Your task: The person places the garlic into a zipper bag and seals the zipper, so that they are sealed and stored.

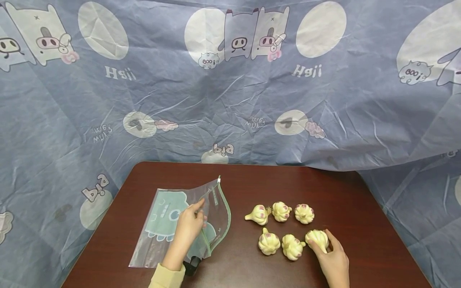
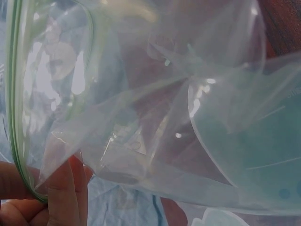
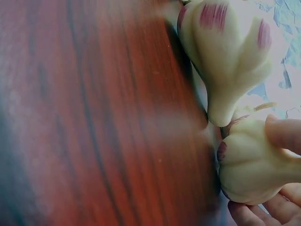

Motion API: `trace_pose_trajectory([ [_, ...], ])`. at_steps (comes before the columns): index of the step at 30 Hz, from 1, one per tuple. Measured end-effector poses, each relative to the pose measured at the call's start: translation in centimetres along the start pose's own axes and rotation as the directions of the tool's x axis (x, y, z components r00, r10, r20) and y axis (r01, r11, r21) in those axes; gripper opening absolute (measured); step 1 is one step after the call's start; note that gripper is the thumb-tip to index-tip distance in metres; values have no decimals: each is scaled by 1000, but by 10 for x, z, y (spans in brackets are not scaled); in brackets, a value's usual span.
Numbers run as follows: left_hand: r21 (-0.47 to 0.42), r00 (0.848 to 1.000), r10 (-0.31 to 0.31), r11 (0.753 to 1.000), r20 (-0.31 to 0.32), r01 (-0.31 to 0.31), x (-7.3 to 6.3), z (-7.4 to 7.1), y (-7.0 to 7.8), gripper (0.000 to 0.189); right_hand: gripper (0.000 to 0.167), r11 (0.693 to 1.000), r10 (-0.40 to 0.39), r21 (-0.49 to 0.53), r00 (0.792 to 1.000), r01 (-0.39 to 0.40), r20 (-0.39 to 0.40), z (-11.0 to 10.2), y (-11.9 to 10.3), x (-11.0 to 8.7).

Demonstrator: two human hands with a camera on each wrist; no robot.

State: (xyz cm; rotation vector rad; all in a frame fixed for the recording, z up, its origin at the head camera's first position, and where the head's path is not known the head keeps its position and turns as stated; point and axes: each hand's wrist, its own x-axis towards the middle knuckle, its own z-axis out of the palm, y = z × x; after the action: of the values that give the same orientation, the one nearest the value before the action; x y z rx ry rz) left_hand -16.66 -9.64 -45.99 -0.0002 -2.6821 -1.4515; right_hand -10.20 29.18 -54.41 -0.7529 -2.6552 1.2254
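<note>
A clear zip bag (image 1: 145, 252) with a green zip edge and a pale green cartoon print lies on the left of the table, its mouth gaping to the right. My left hand (image 1: 189, 224) pinches the bag near that mouth; the left wrist view has the fingers (image 2: 63, 197) at the green zip edge (image 2: 13, 117). On the right, my right hand (image 1: 335, 260) grips a garlic bulb (image 1: 317, 239), thumb on one side and fingers on the other. This garlic bulb (image 3: 249, 162) appears in the right wrist view beside another bulb (image 3: 221, 47).
Several more garlic bulbs (image 1: 281, 211) sit in two loose rows, between the bag and my right hand. Beneath everything is a dark red-brown table (image 1: 237, 176). A blue patterned cloth (image 1: 230, 100) hangs behind it. A black object (image 1: 192, 265) shows beside the left wrist.
</note>
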Motion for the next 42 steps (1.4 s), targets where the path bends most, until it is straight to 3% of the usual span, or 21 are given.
trace_pose_trajectory([
  [5, 5, 1000, 3, 1000, -1, -3, -1, 0, 1, 41, 86, 1000, 27, 3, 998, -27, -57, -1, -1, -1],
  [12, 19, 1000, -1, 1000, 11, 1, -1, -1, 1, 42, 79, 995, -48, 76, 987, 60, -155, -10, -14, -2],
  [18, 20, 1000, 6, 1000, 5, -7, 0, 0, 0, 42, 75, 979, -94, 162, 978, 125, -185, -15, -48, -6],
  [24, 20, 1000, 7, 1000, 2, -7, 1, 2, -1, 42, 68, 942, -173, 257, 969, 215, -177, -12, -93, -11],
  [31, 34, 1000, 23, 999, -9, -22, 2, 3, -2, 43, 66, 860, -317, 402, 947, 313, -58, 4, -143, -23],
  [37, 34, 1000, 18, 999, -4, -18, 2, 5, -3, 43, 66, 766, -455, 534, 889, 359, 55, 34, -184, -36],
  [42, 29, 1000, 12, 1000, -5, -12, 2, 6, -3, 44, 66, 684, -532, 661, 831, 309, 162, 66, -207, -47],
])
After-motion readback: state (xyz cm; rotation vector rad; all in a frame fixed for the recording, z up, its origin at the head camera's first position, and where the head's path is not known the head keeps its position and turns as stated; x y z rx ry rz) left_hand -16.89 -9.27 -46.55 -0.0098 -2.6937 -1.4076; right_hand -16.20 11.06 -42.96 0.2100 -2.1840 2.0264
